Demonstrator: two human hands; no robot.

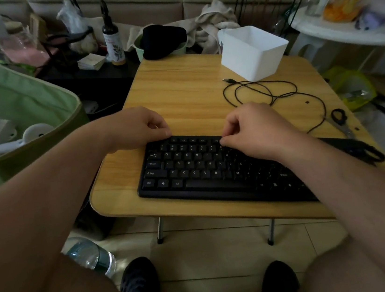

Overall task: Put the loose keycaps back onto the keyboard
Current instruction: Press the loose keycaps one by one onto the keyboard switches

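The black keyboard (204, 168) lies along the desk's (179, 93) near edge. The left hand (135, 126) rests curled at its far left corner, holding nothing visible. The right hand's (255, 130) fingers (228, 138) pinch together on the upper key rows; any keycap between them is hidden.

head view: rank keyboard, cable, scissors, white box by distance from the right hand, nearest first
1. keyboard: right hand rests on its top rows.
2. cable: coiled just behind the hand.
3. scissors: off to its right, near the table edge.
4. white box: at the far back of the table.
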